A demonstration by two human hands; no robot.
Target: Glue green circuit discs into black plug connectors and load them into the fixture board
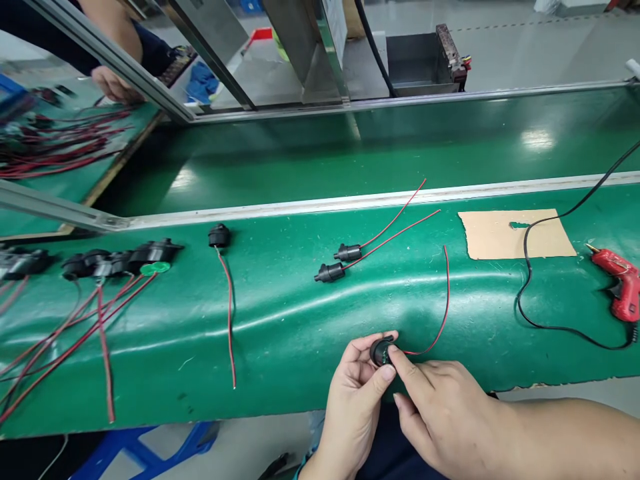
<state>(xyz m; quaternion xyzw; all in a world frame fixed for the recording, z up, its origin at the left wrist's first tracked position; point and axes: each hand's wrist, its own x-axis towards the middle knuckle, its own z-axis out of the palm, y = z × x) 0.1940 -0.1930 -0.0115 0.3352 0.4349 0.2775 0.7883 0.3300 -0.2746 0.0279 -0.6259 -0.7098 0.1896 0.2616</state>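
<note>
Near the bench's front edge, my left hand (357,393) grips a round black plastic socket (381,352) between thumb and fingers, its open face tilted up. The index finger of my right hand (440,407) is stretched out and presses at the socket's rim, with the thumb held apart below. A red wire (447,300) runs out from the socket and curves away over the green bench. Its exit from the part is hidden behind the right index finger. Further back lie two black cylindrical parts (330,272), each with a thin red wire.
A single black part (219,235) with a red wire lies left, beside clustered black parts (120,261). A cardboard piece (540,240) and red glue gun (620,280) with a black cord lie right. Metal framing (115,63) stands back left; another person's hand (115,85) is beyond.
</note>
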